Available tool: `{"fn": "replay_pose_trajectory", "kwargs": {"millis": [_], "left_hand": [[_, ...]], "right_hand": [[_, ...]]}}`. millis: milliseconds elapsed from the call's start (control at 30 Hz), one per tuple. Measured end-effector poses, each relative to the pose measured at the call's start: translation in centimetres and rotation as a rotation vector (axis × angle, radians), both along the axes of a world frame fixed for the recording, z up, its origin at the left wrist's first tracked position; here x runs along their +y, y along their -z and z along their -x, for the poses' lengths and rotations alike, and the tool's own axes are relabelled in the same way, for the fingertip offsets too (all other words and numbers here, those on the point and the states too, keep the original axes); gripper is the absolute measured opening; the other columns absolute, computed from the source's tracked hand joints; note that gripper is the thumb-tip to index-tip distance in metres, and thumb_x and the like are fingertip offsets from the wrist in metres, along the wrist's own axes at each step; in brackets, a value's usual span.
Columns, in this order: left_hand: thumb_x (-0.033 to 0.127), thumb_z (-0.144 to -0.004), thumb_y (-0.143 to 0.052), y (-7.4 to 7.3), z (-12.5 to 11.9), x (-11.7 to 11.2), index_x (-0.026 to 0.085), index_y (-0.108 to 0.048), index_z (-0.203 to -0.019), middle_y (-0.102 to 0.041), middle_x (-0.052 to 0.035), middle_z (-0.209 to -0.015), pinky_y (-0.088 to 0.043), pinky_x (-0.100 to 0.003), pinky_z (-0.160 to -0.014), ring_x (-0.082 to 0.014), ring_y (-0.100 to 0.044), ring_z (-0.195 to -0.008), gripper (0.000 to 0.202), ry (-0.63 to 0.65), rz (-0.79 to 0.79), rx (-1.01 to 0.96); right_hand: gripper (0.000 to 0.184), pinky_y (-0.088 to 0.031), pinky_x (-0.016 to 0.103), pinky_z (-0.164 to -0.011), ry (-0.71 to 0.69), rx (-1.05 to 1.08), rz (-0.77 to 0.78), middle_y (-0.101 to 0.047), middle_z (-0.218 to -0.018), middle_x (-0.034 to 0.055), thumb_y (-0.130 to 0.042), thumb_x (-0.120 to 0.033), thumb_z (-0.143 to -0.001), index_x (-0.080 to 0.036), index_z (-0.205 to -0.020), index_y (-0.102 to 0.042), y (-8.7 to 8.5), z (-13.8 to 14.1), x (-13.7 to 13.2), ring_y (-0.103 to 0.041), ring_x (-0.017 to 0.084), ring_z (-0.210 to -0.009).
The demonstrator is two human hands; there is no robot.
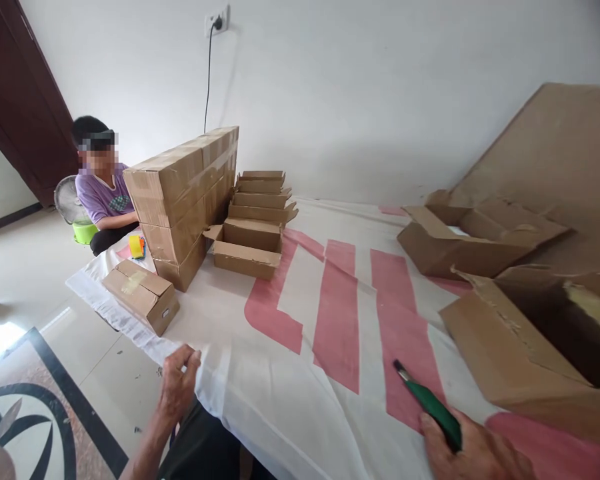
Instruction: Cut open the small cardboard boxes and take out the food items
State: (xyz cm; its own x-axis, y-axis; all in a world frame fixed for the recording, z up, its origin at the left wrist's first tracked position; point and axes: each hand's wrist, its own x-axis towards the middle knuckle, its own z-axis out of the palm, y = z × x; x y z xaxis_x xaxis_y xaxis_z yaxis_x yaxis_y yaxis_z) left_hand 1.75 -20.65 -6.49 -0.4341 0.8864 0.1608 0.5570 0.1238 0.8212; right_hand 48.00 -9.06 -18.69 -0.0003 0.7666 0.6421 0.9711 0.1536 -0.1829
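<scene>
My right hand (473, 447) is closed around a green-handled knife (433, 410) at the lower right, its dark, narrow tip pointing up and left over the cloth. My left hand (179, 383) hovers at the table's near edge with curled fingers and the thumb against them; nothing shows in it. Beyond that hand lies a small closed carton (140, 293), taped along the top. To the right of the knife stands an opened carton (510, 347) with raised flaps and a dark inside. Another opened carton (460, 233) sits behind it, something white inside.
Taped cartons form a tall stack (180, 200) at the left. Beside it runs a row of open, narrow boxes (247, 257). A yellow tape roll (137, 247) lies left of the stack, near a seated person (105, 193). Pink-and-white cloth (290, 373) covers the table.
</scene>
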Motion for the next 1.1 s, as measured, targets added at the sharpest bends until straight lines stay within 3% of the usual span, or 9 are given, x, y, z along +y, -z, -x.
{"fn": "replay_pose_trajectory", "kwargs": {"millis": [67, 167, 300, 400, 500, 600, 800, 967, 1100], "left_hand": [[0.047, -0.099, -0.052, -1.7, 2.0, 0.0, 0.026, -0.057, -0.073, -0.061, -0.0034, -0.076, -0.053, -0.035, -0.074, -0.0217, -0.06, -0.074, 0.034, -0.149, -0.15, 0.131], [0.041, -0.095, -0.059, -4.8, 6.9, 0.6, 0.026, -0.066, -0.094, -0.068, -0.0081, -0.102, -0.059, -0.039, -0.084, -0.0265, -0.066, -0.099, 0.017, -0.351, -0.3, 0.286], [0.045, -0.086, -0.07, -8.7, 15.8, 2.4, 0.021, -0.067, -0.12, -0.061, -0.0141, -0.134, -0.057, -0.047, -0.098, -0.0342, -0.06, -0.126, 0.041, -0.546, -0.274, 0.396], [0.05, -0.081, -0.075, -10.3, 21.2, 4.4, 0.022, -0.068, -0.125, -0.065, -0.0119, -0.131, -0.054, -0.047, -0.101, -0.0344, -0.06, -0.125, 0.052, -0.557, -0.126, 0.236], [0.049, -0.076, -0.078, -10.3, 23.6, 6.0, 0.019, -0.07, -0.124, -0.07, -0.0085, -0.11, -0.056, -0.039, -0.088, -0.0278, -0.067, -0.102, 0.058, -0.463, -0.033, 0.076], [0.049, -0.071, -0.08, -9.6, 23.7, 6.6, 0.016, -0.07, -0.126, -0.067, -0.004, -0.094, -0.054, -0.033, -0.079, -0.0223, -0.064, -0.086, 0.064, -0.466, -0.016, 0.062], [0.05, -0.069, -0.082, -8.0, 21.6, 5.7, 0.019, -0.07, -0.132, -0.068, -0.0042, -0.103, -0.053, -0.033, -0.082, -0.0226, -0.063, -0.092, 0.071, -0.443, -0.019, 0.07], [0.051, -0.071, -0.083, -6.9, 16.9, 4.6, 0.02, -0.071, -0.13, -0.067, -0.0085, -0.123, -0.055, -0.034, -0.083, -0.0242, -0.063, -0.099, 0.067, -0.273, -0.046, 0.074], [0.051, -0.077, -0.08, -6.2, 12.0, 3.6, 0.022, -0.071, -0.129, -0.065, -0.0079, -0.119, -0.055, -0.033, -0.081, -0.0238, -0.062, -0.101, 0.06, -0.124, -0.058, 0.098]], "right_hand": [[0.051, -0.032, 0.042, -0.055, -0.003, -0.01, -0.015, -0.063, -0.071, 0.0163, -0.045, -0.053, -0.098, -0.014, -0.104, -0.079, -0.1, 0.0, -0.1, -0.054, 0.034, -0.062], [0.054, -0.03, 0.041, -0.055, 0.004, -0.026, -0.024, -0.062, -0.071, 0.0163, -0.043, -0.053, -0.1, -0.012, -0.104, -0.079, -0.4, 0.1, -0.1, -0.052, 0.033, -0.062], [0.053, -0.032, 0.04, -0.059, 0.016, -0.022, 0.017, -0.061, -0.074, 0.0162, -0.046, -0.05, -0.1, -0.008, -0.107, -0.078, -1.0, 0.2, -0.4, -0.053, 0.032, -0.066], [0.048, -0.034, 0.04, -0.063, 0.0, 0.004, 0.052, -0.062, -0.077, 0.0164, -0.05, -0.045, -0.098, -0.007, -0.111, -0.077, -1.5, 0.3, -0.6, -0.054, 0.032, -0.069], [0.047, -0.034, 0.04, -0.063, 0.025, 0.023, 0.066, -0.063, -0.078, 0.0172, -0.05, -0.043, -0.099, -0.006, -0.111, -0.077, -1.6, 0.4, -0.7, -0.052, 0.031, -0.07], [0.05, -0.031, 0.039, -0.061, 0.041, 0.021, 0.082, -0.062, -0.076, 0.0173, -0.05, -0.044, -0.099, -0.004, -0.106, -0.078, -1.6, 0.2, -0.7, -0.051, 0.03, -0.068], [0.055, -0.029, 0.041, -0.065, 0.069, 0.152, 0.207, -0.059, -0.077, 0.0175, -0.052, -0.047, -0.096, -0.003, -0.114, -0.078, -1.9, 0.2, -1.0, -0.051, 0.032, -0.072], [0.063, -0.027, 0.042, -0.064, 0.093, 0.123, 0.237, -0.061, -0.08, 0.0215, -0.05, -0.049, -0.096, 0.003, -0.116, -0.077, -2.0, 0.4, -1.3, -0.05, 0.032, -0.072], [0.057, -0.024, 0.04, -0.063, 0.075, 0.092, 0.174, -0.06, -0.076, 0.0184, -0.051, -0.048, -0.094, -0.002, -0.112, -0.079, -1.6, 0.1, -1.3, -0.045, 0.03, -0.068]]}}
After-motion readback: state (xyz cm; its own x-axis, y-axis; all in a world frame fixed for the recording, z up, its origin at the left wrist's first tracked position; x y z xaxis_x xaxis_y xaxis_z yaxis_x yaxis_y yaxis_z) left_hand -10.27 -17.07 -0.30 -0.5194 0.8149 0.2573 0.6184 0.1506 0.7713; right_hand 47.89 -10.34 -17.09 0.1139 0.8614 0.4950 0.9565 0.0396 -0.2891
